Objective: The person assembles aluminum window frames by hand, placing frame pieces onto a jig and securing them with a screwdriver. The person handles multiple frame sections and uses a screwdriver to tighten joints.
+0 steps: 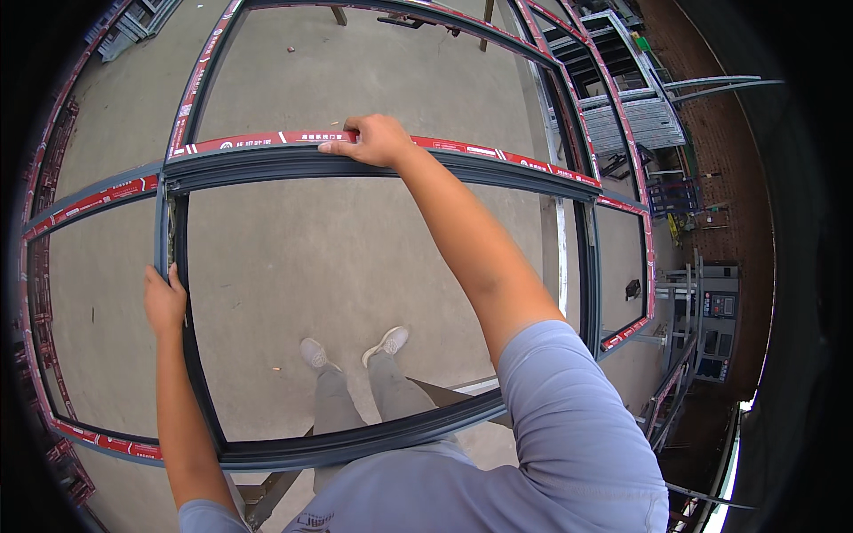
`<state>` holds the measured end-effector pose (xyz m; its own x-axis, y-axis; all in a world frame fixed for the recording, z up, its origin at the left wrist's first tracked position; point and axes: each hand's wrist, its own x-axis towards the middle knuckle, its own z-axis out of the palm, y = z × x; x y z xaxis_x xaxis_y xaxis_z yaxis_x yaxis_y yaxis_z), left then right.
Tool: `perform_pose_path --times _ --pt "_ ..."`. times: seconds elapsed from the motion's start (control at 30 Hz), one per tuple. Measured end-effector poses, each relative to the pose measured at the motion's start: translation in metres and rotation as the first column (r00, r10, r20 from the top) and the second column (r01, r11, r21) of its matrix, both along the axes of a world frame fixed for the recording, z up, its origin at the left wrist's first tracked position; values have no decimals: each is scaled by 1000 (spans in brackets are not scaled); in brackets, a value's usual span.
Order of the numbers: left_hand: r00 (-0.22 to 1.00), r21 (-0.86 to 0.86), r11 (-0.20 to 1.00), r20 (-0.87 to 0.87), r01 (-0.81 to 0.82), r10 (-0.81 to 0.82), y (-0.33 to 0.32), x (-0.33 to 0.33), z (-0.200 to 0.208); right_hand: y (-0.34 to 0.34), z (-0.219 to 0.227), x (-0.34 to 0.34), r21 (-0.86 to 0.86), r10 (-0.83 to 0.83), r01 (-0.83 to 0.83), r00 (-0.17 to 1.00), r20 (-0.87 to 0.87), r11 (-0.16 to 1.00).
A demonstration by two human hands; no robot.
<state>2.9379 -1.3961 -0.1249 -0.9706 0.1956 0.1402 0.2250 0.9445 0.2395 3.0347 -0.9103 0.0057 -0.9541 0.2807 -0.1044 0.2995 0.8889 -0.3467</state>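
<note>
A large, dark grey metal frame of rectangular openings, partly faced with red printed film, spreads out in front of the person, above the floor. Its straight, red-faced crossbar runs left to right; a slim grey upright bar meets its left end and runs toward the person.

The right hand is around the crossbar near its middle, fingers bent over the far edge and thumb along the near side. The left hand straddles the upright bar, its fingers closed about it, nearer than the right to the corner joint; how firmly either presses, I cannot tell.

Beyond lie the grey concrete floor, two pale shoes below the near opening, and a grey machine panel at far right.
</note>
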Motion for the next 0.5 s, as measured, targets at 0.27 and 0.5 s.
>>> perform_pose_path --times 0.27,0.5 --pt "998 -47 999 -59 -4 2 -4 -2 -7 143 -19 43 -142 -280 296 952 122 945" --pt "983 -51 998 -174 48 -56 -15 -8 -21 187 -55 3 -339 -344 361 932 113 869"
